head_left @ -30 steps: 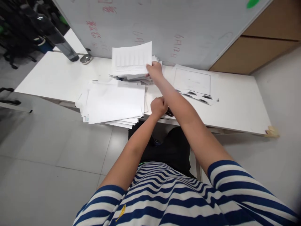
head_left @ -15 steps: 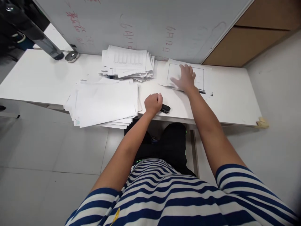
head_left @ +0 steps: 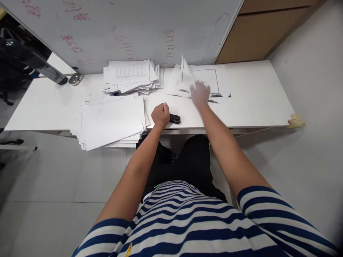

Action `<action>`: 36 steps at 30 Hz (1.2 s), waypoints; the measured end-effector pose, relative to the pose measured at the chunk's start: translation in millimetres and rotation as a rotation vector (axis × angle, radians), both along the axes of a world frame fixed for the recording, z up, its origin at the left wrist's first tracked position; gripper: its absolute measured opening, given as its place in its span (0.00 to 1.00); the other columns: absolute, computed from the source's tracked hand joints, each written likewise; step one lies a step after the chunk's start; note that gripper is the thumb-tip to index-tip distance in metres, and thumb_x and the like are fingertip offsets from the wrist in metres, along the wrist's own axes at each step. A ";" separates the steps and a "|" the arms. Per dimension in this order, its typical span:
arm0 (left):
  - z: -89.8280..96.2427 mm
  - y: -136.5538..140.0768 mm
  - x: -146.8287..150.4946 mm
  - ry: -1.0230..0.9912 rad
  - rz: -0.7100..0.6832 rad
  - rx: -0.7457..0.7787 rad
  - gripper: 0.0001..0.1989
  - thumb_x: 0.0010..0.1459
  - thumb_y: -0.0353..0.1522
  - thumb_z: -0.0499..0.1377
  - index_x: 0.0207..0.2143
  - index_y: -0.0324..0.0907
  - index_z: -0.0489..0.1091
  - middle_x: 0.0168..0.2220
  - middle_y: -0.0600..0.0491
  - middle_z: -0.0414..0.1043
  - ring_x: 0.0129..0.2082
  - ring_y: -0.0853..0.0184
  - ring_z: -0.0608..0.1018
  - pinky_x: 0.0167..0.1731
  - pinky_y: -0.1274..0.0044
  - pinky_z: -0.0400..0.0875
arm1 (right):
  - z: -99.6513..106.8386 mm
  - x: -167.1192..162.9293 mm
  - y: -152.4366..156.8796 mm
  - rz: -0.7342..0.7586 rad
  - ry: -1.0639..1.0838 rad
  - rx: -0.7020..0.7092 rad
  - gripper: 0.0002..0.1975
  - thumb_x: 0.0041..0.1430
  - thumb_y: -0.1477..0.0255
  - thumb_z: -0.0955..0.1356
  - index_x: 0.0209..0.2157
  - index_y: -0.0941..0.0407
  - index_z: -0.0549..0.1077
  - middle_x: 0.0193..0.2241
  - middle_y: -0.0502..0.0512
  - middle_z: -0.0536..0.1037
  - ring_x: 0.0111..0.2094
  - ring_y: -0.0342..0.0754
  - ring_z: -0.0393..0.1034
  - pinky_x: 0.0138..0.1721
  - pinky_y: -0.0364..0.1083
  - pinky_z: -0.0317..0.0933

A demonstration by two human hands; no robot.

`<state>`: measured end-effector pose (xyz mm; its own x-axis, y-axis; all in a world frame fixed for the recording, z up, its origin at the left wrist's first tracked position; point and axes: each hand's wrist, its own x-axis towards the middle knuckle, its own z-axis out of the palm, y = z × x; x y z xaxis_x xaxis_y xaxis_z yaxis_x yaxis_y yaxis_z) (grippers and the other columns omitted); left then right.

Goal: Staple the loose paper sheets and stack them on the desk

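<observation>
The left hand [head_left: 160,114] is a tight fist against a black object [head_left: 175,119]; whether it grips it I cannot tell. Just ahead, to its right, the blurred right hand [head_left: 200,94], fingers loosely spread, grip unclear, meets a curled sheet [head_left: 187,74] on the worktop [head_left: 252,96]: apparently a page-lifting step, wanting a sure edge pinch. Beyond, red writing [head_left: 169,44] reads "6月12日".

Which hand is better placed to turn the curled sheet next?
Probably the right hand: it is at the curled sheet. The left hand, a fist with a black object poking out, sits farther off.
</observation>
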<state>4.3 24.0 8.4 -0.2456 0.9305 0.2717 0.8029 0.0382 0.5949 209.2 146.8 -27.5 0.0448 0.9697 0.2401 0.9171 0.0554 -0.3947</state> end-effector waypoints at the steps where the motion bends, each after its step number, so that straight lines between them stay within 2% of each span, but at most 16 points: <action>1: 0.6 0.0 0.2 -0.005 0.003 0.001 0.21 0.71 0.38 0.46 0.24 0.44 0.63 0.28 0.49 0.71 0.35 0.62 0.74 0.33 0.73 0.57 | -1.7 0.4 1.4 0.002 0.010 0.016 0.32 0.73 0.57 0.48 0.65 0.57 0.62 0.66 0.65 0.64 0.69 0.60 0.53 0.67 0.69 0.38; 4: 1.5 0.3 0.8 -0.022 0.010 0.007 0.22 0.71 0.39 0.46 0.23 0.44 0.62 0.27 0.50 0.70 0.35 0.62 0.74 0.33 0.73 0.56 | -7.0 0.9 6.0 -0.001 0.036 0.066 0.34 0.73 0.60 0.44 0.64 0.60 0.65 0.63 0.67 0.67 0.68 0.61 0.55 0.67 0.69 0.39; 7: 0.4 0.5 1.1 -0.027 0.009 0.021 0.22 0.71 0.39 0.46 0.23 0.44 0.61 0.26 0.50 0.69 0.34 0.63 0.74 0.33 0.73 0.56 | -9.5 1.2 9.3 -0.012 0.070 0.092 0.33 0.73 0.61 0.44 0.62 0.60 0.67 0.61 0.66 0.69 0.67 0.61 0.56 0.67 0.70 0.39; 13: -1.8 0.6 0.0 -0.026 -0.001 0.024 0.22 0.71 0.38 0.46 0.23 0.44 0.60 0.26 0.51 0.69 0.33 0.63 0.74 0.32 0.73 0.56 | -3.3 1.3 6.9 -0.023 0.058 0.046 0.34 0.73 0.62 0.43 0.63 0.61 0.65 0.60 0.66 0.71 0.67 0.59 0.58 0.68 0.69 0.40; 15: -1.8 0.7 -0.5 -0.012 0.004 0.024 0.21 0.71 0.37 0.46 0.23 0.45 0.60 0.26 0.50 0.69 0.33 0.63 0.73 0.32 0.72 0.56 | -0.5 0.3 4.0 -0.030 0.025 0.003 0.34 0.72 0.61 0.42 0.65 0.60 0.62 0.63 0.67 0.67 0.68 0.57 0.55 0.68 0.67 0.39; 17: -2.0 0.9 -1.0 -0.005 0.004 0.028 0.21 0.71 0.37 0.46 0.22 0.45 0.60 0.26 0.50 0.69 0.33 0.63 0.73 0.32 0.72 0.56 | 1.2 -0.5 1.8 -0.018 -0.029 -0.044 0.35 0.72 0.55 0.46 0.68 0.60 0.57 0.67 0.68 0.60 0.70 0.59 0.49 0.69 0.67 0.36; 21: -2.6 1.0 -2.0 -0.008 -0.006 0.025 0.21 0.70 0.36 0.47 0.22 0.45 0.59 0.25 0.50 0.69 0.33 0.63 0.73 0.32 0.72 0.56 | 1.3 0.9 2.5 0.078 -0.134 -0.132 0.44 0.64 0.43 0.53 0.72 0.56 0.46 0.72 0.67 0.45 0.72 0.68 0.36 0.66 0.75 0.30; 25: -1.3 0.5 -2.0 -0.019 -0.006 0.015 0.21 0.70 0.36 0.46 0.22 0.45 0.60 0.26 0.50 0.69 0.34 0.62 0.73 0.33 0.73 0.57 | 0.3 4.1 6.3 0.124 -0.152 -0.166 0.49 0.61 0.39 0.54 0.72 0.56 0.42 0.73 0.66 0.40 0.72 0.70 0.33 0.65 0.76 0.26; 28: 1.1 0.2 -1.2 -0.034 -0.007 -0.004 0.21 0.70 0.37 0.46 0.23 0.45 0.60 0.26 0.50 0.69 0.35 0.62 0.74 0.34 0.73 0.58 | 1.7 3.6 5.6 0.106 -0.112 -0.149 0.48 0.61 0.40 0.55 0.71 0.57 0.47 0.73 0.67 0.44 0.72 0.68 0.36 0.66 0.75 0.27; 33: 3.5 -1.3 0.8 -0.054 -0.018 -0.040 0.21 0.70 0.38 0.46 0.23 0.45 0.60 0.28 0.49 0.70 0.37 0.61 0.75 0.36 0.72 0.59 | 6.8 -2.0 -0.3 0.042 -0.014 -0.063 0.38 0.66 0.46 0.54 0.67 0.55 0.58 0.69 0.66 0.56 0.71 0.63 0.46 0.67 0.72 0.35; 36: 4.0 -3.8 0.4 -0.051 -0.003 -0.041 0.21 0.70 0.39 0.46 0.23 0.45 0.61 0.28 0.49 0.70 0.37 0.61 0.75 0.36 0.73 0.61 | 7.0 -4.2 -1.2 0.008 0.031 -0.013 0.35 0.69 0.50 0.52 0.65 0.59 0.62 0.65 0.70 0.64 0.69 0.62 0.53 0.67 0.71 0.39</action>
<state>4.7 20.3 12.4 -0.2549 0.9416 0.2201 0.7718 0.0609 0.6330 205.0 145.6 -20.5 0.0442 0.9731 0.2260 0.9039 0.0574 -0.4240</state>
